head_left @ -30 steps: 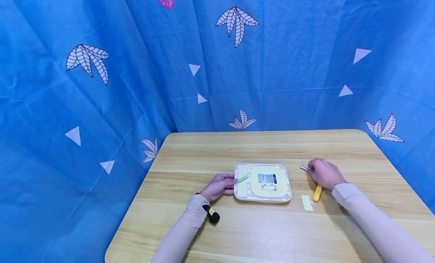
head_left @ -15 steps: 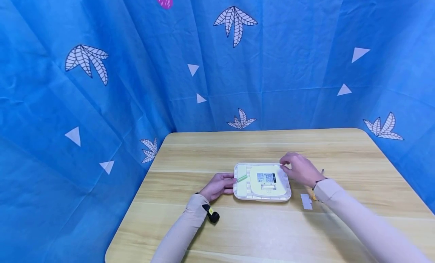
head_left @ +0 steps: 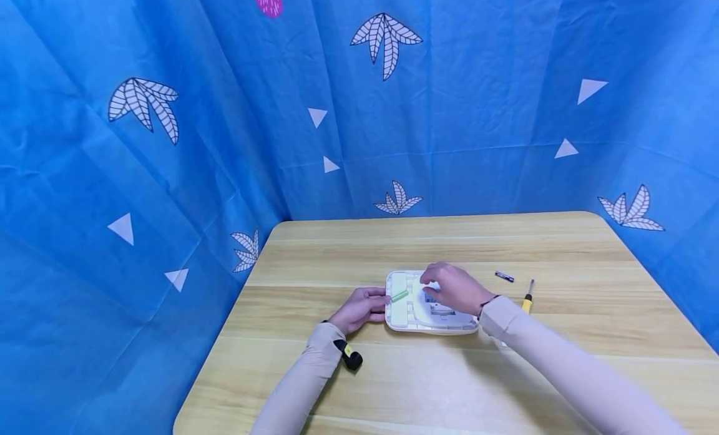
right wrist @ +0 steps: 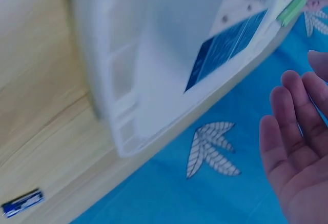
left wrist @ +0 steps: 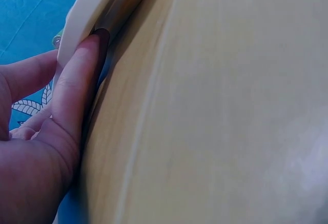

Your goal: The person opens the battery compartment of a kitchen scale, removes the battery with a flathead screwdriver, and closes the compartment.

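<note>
A white, rounded device (head_left: 408,324), perhaps a kitchen scale, lies underside up with a printed label and a small battery compartment showing. My left hand (head_left: 359,309) grips its left edge between thumb and fingers; in the left wrist view, the thumb and a finger (left wrist: 76,88) press against the rim. A green battery (head_left: 399,296) sits at those fingertips, over the device's left part. My right hand (head_left: 454,289) hovers above the label area, holding nothing; its fingers look extended and relaxed in the right wrist view. A dark blue battery (head_left: 504,276) rests on the table, right of the device.
A screwdriver (head_left: 527,305) with a yellow handle lies right of my right wrist. The small white cover is mostly hidden beneath the right sleeve (head_left: 522,332). A blue patterned curtain (head_left: 483,110) hangs behind the wooden table (head_left: 404,385).
My right hand has let go of the dark battery at the right and moved left over the device. The battery and screwdriver are uncovered, the cover mostly hidden. My left hand stays put.
</note>
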